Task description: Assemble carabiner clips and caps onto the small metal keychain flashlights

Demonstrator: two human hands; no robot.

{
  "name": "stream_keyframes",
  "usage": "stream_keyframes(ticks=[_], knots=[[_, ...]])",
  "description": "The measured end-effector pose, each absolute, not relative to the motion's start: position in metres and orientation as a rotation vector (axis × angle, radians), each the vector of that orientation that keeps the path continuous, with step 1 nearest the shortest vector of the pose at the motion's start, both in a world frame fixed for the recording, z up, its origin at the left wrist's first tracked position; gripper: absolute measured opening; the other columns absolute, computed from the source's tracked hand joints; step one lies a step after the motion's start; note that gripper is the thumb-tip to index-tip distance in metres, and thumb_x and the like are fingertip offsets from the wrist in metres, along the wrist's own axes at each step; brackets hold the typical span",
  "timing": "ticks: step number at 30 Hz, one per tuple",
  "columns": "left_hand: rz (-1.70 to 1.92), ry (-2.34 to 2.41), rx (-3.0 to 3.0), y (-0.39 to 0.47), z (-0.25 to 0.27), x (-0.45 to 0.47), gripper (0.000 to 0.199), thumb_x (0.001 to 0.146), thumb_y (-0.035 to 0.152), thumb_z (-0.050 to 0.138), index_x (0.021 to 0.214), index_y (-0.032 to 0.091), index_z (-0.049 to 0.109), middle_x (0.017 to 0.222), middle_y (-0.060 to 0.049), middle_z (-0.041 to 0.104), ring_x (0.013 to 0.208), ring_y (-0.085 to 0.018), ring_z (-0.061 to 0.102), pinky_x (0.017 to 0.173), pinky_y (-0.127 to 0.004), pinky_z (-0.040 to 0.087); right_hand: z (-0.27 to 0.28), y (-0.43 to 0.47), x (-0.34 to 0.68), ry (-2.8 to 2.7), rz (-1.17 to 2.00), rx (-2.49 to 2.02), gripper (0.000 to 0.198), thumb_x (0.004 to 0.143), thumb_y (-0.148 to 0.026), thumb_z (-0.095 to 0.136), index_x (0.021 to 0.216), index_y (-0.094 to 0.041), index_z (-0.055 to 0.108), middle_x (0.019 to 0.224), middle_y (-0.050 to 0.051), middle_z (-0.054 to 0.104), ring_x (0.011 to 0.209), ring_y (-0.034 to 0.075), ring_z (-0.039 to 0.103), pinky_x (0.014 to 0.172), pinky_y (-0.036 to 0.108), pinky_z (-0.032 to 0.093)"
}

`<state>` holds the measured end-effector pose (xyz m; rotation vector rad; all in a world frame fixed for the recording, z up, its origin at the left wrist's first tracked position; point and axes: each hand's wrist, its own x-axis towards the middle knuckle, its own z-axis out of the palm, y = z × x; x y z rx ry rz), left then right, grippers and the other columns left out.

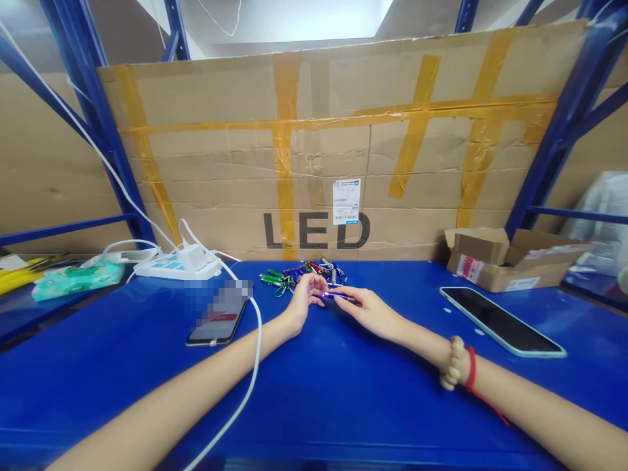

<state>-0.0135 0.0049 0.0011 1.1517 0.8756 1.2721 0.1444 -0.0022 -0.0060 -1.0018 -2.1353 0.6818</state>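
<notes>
My right hand (375, 313) pinches a small purple metal flashlight (336, 296), its front end pointing left. Facing that end is my left hand (301, 302), cupped with its fingers curved and apart, holding nothing I can see. A faint purple glow shows by the left fingers. Just behind both hands lies a pile of similar small metal flashlights (297, 271) in green, red, blue and silver, some with a carabiner clip. My left hand partly hides the pile.
A phone (220, 320) lies left, with a white cable (256, 366) crossing beside it over my left forearm. Another phone (503, 320) and an open cardboard box (490, 265) are at right. Back left are a power strip (171, 267) and tissue pack (78, 281). A large cardboard sheet (220, 176) stands behind.
</notes>
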Motion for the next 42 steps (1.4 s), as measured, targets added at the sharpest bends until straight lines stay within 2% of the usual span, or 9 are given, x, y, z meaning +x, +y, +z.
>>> stream_keyframes(ticks=[13,16,21,33,42], knots=[[1.417,0.941,1.091,0.0061,-0.003,-0.0159,0.017,0.068,0.028,0.042,0.062,0.015,0.051,0.059,0.0,0.053,0.051,-0.009,0.052,0.045,-0.017,0.038,-0.0036,-0.0044,0.1434,-2.102,0.68,-1.051,0.037,0.088,-0.031,0.041,0.118,-0.016,0.057,0.125,0.007,0.056,0.114,0.021,0.052,0.101,0.038,0.035],[1.414,0.953,1.087,0.006,-0.0019,-0.0152,0.018,0.068,0.028,0.042,0.061,0.015,0.052,0.058,0.0,0.053,0.049,-0.009,0.051,0.044,-0.017,0.036,-0.0039,-0.0055,0.1428,-2.088,0.683,-1.031,0.035,0.087,-0.033,0.044,0.116,-0.019,0.059,0.12,0.006,0.06,0.109,0.021,0.055,0.098,0.037,0.039],[1.414,0.981,1.083,0.0042,0.0008,-0.0135,0.018,0.069,0.027,0.04,0.06,0.015,0.051,0.058,0.0,0.052,0.048,-0.009,0.051,0.044,-0.017,0.036,-0.0038,-0.0057,0.1446,-2.137,0.645,-1.003,0.036,0.087,-0.04,0.043,0.109,-0.019,0.063,0.105,0.004,0.067,0.092,0.021,0.061,0.082,0.034,0.047],[1.391,0.99,1.093,0.0033,0.0023,-0.0129,0.018,0.069,0.024,0.039,0.059,0.015,0.051,0.057,0.0,0.052,0.048,-0.008,0.05,0.043,-0.016,0.034,-0.0028,-0.0033,0.1488,-2.141,0.607,-1.068,0.033,0.083,-0.044,0.05,0.103,-0.025,0.068,0.109,0.001,0.067,0.098,0.024,0.061,0.087,0.035,0.045],[1.392,0.984,1.099,0.0053,0.0009,-0.0132,0.019,0.068,0.025,0.039,0.057,0.015,0.05,0.056,-0.001,0.052,0.046,-0.008,0.05,0.042,-0.016,0.034,0.0025,-0.0076,0.1477,-2.138,0.549,-1.175,0.036,0.08,-0.051,0.051,0.091,-0.024,0.071,0.094,0.001,0.071,0.082,0.021,0.062,0.071,0.028,0.045]])
